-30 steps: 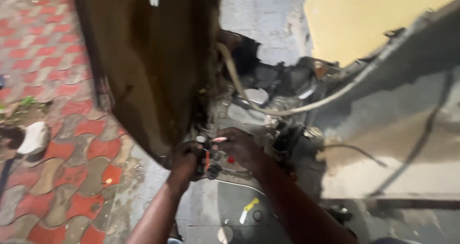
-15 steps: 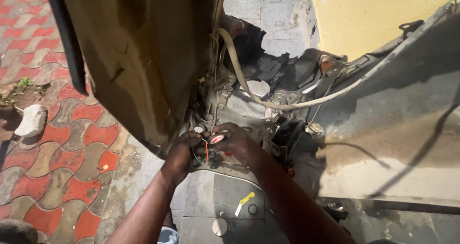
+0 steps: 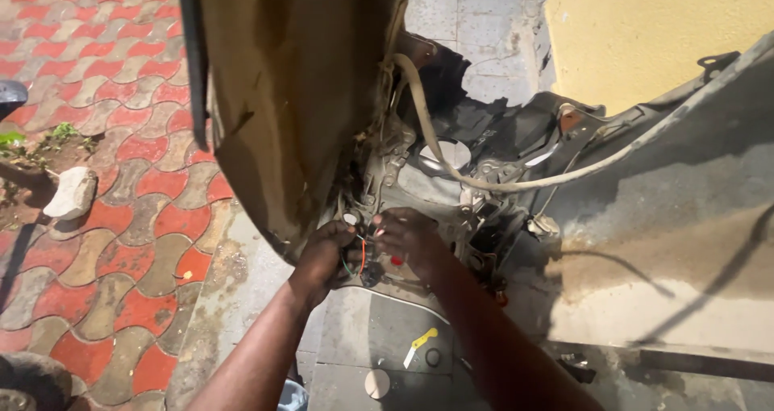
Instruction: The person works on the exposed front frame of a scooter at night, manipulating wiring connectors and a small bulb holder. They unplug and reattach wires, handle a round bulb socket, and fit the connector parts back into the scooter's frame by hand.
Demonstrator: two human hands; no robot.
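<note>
Reaching under a tilted, dirt-caked panel [image 3: 298, 96], both hands meet at a small cluster of wires [image 3: 361, 258] low in the exposed workings of a vehicle. The left hand [image 3: 326, 254] curls its fingers around the wires from the left, its grip pressed close on them, though how many strands it pinches is too small to tell. The right hand [image 3: 411, 235] comes in from the right, fingertips bunched and touching the same cluster just beside a red spot [image 3: 395, 260]; its grip looks closed on a wire end, yet the exact hold is hidden by the fingers. An orange strand and a green one show between the two hands. Above them a pale hose [image 3: 500, 185] loops across dark engine parts and runs off to the upper right. Below the hands, on grey floor slabs [image 3: 387, 330], lie a yellow-handled cutter [image 3: 421, 346], a small dark ring [image 3: 433, 357] and a pale round cap [image 3: 376, 383], near one another. Red and tan paving [image 3: 121, 177] spreads to the left, with a stone [image 3: 71, 193] at its edge.
</note>
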